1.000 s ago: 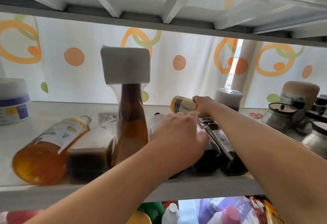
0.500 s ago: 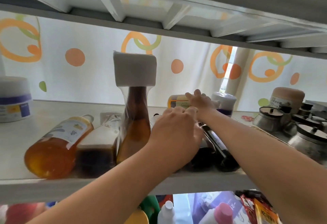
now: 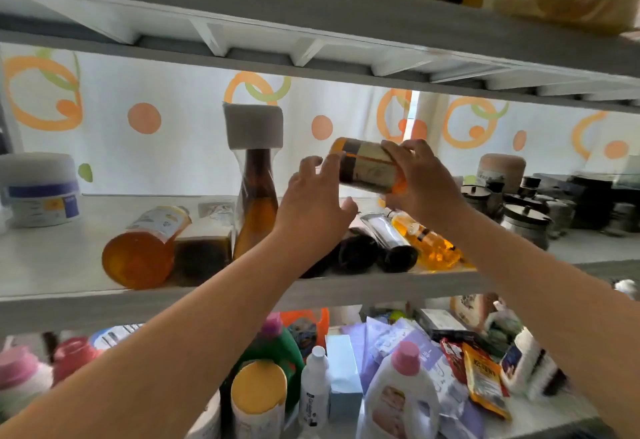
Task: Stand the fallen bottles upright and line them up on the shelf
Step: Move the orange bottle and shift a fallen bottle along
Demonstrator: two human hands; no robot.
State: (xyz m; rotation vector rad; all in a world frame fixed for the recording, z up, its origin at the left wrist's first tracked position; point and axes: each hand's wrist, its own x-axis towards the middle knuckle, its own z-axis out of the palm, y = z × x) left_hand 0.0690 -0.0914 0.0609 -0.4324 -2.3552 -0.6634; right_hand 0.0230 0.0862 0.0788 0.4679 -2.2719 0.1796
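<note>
— White curtain with orange rings hangs behind the shelf, right? What do the hands have?

— The right hand has its fingers and thumb curled round a labelled bottle. It is held tilted in the air above the shelf board and rests on nothing. The left hand is spread with straight fingers and holds nothing. Its fingertips reach the bottle's other end, but I cannot tell whether they touch it.

— What lies under those fingers?

— Below the right fingers a yellow bottle lies on its side. Two dark bottles lie just beside it, partly hidden by the left wrist.

— And to the left of the left fingers?

— Near them a tall brown bottle stands upright, topped by a white wrapped block. Beyond it a dark square bottle and an orange bottle lie fallen, bases toward the shelf's front edge. Farther off that way stands a white tub with a blue band.

— On the other side?

— Well to the right of the right fingers, lidded metal jars stand in a cluster.
</note>
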